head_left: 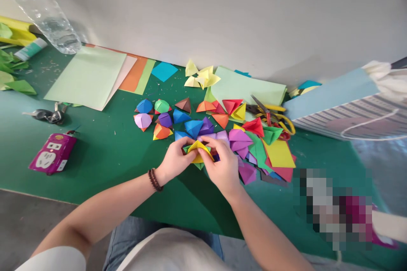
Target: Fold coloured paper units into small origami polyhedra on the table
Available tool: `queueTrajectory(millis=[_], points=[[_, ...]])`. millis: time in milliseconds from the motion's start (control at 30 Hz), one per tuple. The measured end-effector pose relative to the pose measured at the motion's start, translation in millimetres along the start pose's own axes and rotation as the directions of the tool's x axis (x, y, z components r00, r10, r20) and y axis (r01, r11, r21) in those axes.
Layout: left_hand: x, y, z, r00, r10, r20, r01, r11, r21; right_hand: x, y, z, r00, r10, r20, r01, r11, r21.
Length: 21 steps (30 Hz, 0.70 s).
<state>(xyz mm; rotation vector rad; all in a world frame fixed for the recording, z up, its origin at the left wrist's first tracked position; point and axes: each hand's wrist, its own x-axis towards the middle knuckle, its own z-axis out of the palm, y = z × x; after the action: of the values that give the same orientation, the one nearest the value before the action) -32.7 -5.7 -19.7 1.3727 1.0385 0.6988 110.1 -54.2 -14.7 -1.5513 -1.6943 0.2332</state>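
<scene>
The left hand (174,159) and the right hand (222,165) are close together, fingers curled narrowly, both pinching a folded yellow paper piece (197,149) just above the green worktop (95,169). A beaded bracelet (155,180) circles the left wrist. Beneath and around the hands lie origami units (193,128), folded pyramid shapes in blue, purple, orange and red, with flat purple, green and red paper pieces (257,154) spread to the right. Just past these, yellow-handled scissors (273,118) rest partly on a pale green sheet (248,87). At the far right, a paper gift bag (346,103) lies on its side, with a pale blue band, a striped body, a white cord handle (369,127) and white material at its mouth; what else it holds is hidden. At the far upper left, a clear plastic bottle (47,17) leans near the wall, with water low inside it. Left of the hands sit a purple power socket (52,153) and a stack of paper sheets (85,78).
</scene>
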Motion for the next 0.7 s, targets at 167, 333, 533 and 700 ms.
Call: queueTrajectory(millis=[167, 333, 533, 700], points=[[-2, 1, -0.8, 0.999, -0.022, -0.035, 0.022, 1.0, -0.014, 3, 0, -7, 0.997, 0.066, 0.034, -0.068, 0.996, 0.054], [-3, 1, -1.0, 0.999, -0.033, -0.037, 0.031, 0.999, -0.036, 5, 0, -12, 0.993, 0.104, 0.051, -0.108, 0.991, 0.079], [0, -2, -1.4, 1.0, -0.002, 0.01, 0.003, 0.999, -0.042, 3, 1, -8, 0.993, 0.109, 0.055, -0.114, 0.989, 0.098], [-2, 5, -3.2, 0.992, -0.044, 0.117, 0.075, 0.959, -0.274, 4, 7, -13, 0.99, 0.137, 0.036, -0.141, 0.984, 0.106]])
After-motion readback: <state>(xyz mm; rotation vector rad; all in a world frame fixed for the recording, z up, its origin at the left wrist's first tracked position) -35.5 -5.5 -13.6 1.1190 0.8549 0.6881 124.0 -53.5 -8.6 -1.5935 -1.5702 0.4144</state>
